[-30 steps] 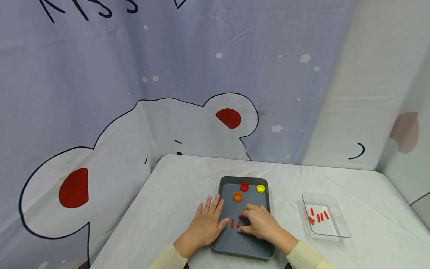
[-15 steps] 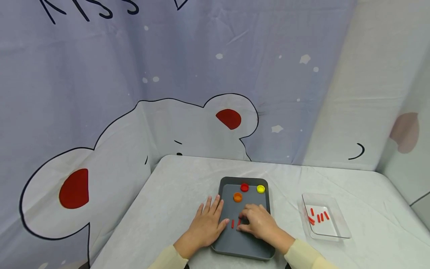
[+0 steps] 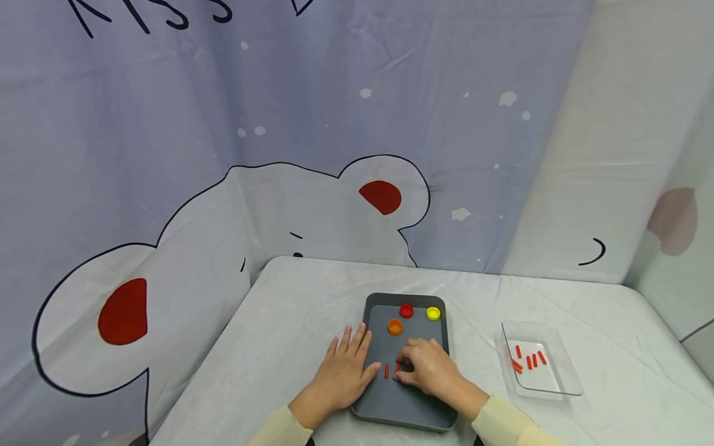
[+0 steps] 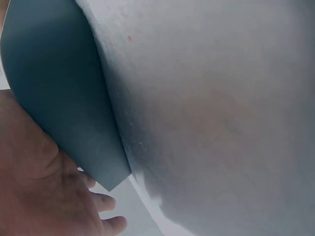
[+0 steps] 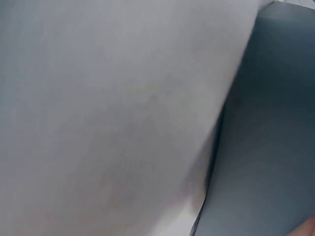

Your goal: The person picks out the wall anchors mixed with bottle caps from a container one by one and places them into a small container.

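Observation:
My left hand (image 3: 340, 373) lies with straight, spread fingers over the left rim of a dark grey tray (image 3: 404, 402), its thumb reaching inside. In the left wrist view the same hand is beside the tray's wall. Inside the tray, my right hand (image 3: 432, 371) pinches a short red stick (image 3: 398, 367) between thumb and index finger, low over the tray floor. A second red stick (image 3: 387, 371) lies parallel to it, close to the left thumb. The right wrist view catches only a sliver of the right hand at its lower corner.
Toward the tray's far end stand a red round cap (image 3: 406, 311), a yellow one (image 3: 432, 313) and an orange one (image 3: 395, 327). Right of the tray, a clear plastic box (image 3: 549, 384) contains several red sticks. A white cloth (image 3: 312, 291) covers the table.
The right thumb has closed in on the red stick, which has shifted very slightly away from me. My left hand stays where it was.

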`<state>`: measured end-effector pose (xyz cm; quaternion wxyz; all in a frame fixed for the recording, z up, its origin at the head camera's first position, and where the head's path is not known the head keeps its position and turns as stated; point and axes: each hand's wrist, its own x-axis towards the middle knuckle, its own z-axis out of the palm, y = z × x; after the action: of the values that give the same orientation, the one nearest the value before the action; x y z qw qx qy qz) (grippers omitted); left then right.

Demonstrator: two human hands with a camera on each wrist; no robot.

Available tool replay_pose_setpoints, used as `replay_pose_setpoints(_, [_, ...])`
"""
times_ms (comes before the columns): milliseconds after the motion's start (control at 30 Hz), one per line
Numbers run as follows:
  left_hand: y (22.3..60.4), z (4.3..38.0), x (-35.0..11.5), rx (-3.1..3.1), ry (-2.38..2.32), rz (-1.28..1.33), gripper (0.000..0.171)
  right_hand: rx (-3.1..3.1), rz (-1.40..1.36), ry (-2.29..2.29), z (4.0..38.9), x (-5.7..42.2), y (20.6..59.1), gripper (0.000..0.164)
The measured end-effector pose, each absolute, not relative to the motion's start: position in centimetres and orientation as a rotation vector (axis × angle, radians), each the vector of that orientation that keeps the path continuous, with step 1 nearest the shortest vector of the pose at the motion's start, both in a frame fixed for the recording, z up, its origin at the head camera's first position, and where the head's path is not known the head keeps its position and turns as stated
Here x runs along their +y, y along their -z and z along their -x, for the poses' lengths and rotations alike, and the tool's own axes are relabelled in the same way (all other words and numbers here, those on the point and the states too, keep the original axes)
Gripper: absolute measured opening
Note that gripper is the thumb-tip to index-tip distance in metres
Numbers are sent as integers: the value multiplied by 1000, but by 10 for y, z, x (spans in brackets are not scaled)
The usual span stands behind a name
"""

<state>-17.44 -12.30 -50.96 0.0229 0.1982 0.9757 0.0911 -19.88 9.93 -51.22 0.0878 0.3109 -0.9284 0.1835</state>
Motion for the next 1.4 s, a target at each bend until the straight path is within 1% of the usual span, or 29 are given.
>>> replay_pose_setpoints(300, [510, 174, -123, 3027, -281, -608, 68, -2784, -895, -537, 200, 99, 515, 19])
replay_pose_setpoints(633, [513, 174, -123, 3044, -286, -614, 68, -2773, -906, -576, 200, 100, 513, 18])
replay_pose_setpoints(900, [515, 175, -124, 3061, -287, -625, 68, -2765, -898, -699, 199, 104, 510, 15])
replay_pose_setpoints(1133, [510, 174, -122, 3033, -289, -610, 68, -2711, -892, -828, 193, 114, 503, 14])
replay_pose_setpoints(1400, [511, 174, -123, 3036, -284, -604, 69, -2636, -860, -968, 185, 137, 491, 15])
